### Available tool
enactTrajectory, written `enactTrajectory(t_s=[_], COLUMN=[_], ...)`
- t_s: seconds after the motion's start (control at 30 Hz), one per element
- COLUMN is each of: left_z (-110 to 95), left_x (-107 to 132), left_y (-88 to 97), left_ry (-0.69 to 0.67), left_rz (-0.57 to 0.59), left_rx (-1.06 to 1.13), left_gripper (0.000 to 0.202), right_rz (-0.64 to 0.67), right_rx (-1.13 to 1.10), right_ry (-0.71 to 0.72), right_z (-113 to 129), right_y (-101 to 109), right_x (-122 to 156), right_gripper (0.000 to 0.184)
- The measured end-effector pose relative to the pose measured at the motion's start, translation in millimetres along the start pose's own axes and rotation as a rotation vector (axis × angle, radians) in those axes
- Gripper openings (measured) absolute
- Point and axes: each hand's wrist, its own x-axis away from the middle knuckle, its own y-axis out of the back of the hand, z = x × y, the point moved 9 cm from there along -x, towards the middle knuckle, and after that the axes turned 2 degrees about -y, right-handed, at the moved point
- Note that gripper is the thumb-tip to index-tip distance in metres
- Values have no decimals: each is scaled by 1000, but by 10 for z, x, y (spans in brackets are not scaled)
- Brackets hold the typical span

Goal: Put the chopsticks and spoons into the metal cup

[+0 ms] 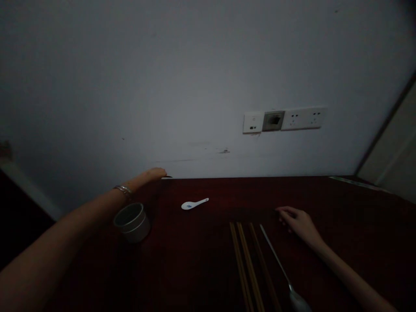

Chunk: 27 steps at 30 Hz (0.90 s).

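My left hand reaches far out to the table's back edge by the wall. Its fingers are closed, and a thin dark tip pokes out past them; the rest of that item is hidden. Below the left wrist, a grey metal cup stands upright. A white spoon with a blue mark lies to the right of that hand. My right hand rests on the table, loosely curled with fingers partly apart and nothing in it. Left of it lie a long-handled metal spoon and several wooden chopsticks, side by side.
The dark red table meets a pale wall at its back edge. Sockets and switches sit on the wall at right. A flat strip lies at the back right corner, near a pale panel.
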Motion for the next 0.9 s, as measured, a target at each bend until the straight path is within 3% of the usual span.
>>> enactTrajectory(t_s=[0.13, 0.27, 0.4, 0.5, 0.63, 0.77, 0.9], left_z=[-102, -457, -1083, -1673, -2408, -2935, -3217], left_x=[-126, -162, -105, 23, 292, 414, 354], left_y=[601, 1328, 1899, 2117, 2116, 1764, 1401], left_ry=[22, 21, -118, -247, -353, -368, -403], left_rz=[-63, -234, -377, -387, -375, -274, -176], left_rx=[-35, 257, 641, 874, 1105, 1278, 1394], left_gripper=[20, 14, 19, 20, 18, 17, 18], right_rz=[-9, -22, -17, -16, -17, -19, -20], right_rx=[-16, -16, -23, -49, -67, -57, -38], right_ry=[36, 52, 58, 69, 88, 99, 109], right_z=[75, 101, 104, 101, 93, 100, 128], right_y=[3, 11, 4, 3, -2, 2, 11], right_x=[33, 44, 42, 38, 31, 28, 31], right_gripper=[33, 30, 27, 24, 22, 22, 24])
